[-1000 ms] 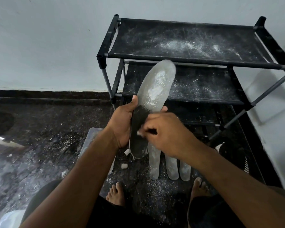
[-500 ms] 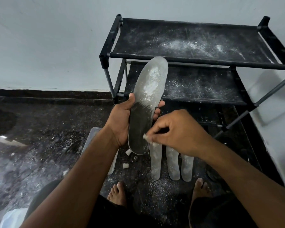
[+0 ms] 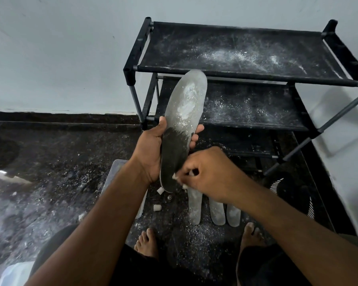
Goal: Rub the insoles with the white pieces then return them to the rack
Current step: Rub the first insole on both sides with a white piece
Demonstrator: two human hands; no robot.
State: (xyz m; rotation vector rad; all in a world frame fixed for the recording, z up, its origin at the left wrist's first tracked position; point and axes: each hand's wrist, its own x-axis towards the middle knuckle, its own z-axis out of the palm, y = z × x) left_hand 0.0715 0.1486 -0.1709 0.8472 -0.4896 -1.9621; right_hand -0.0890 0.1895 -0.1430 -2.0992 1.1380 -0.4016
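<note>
Low in the middle of the frame the right hand [image 3: 211, 172] pinches a white piece [image 3: 175, 176] against the insole's [image 3: 181, 133] dark heel end; the left hand [image 3: 153, 149] grips the insole's middle; its long axis points up toward the rack [image 3: 246, 71] behind, whose shelves look free.

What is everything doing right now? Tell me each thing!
Left hand: grips the held insole.
Right hand: pinches a white piece.
White piece: pressed on the heel end.
Held insole: upright, top whitened, bottom dark.
Three insoles: flat on the floor.
Rack: shelves dusty, no insoles on them.
</note>
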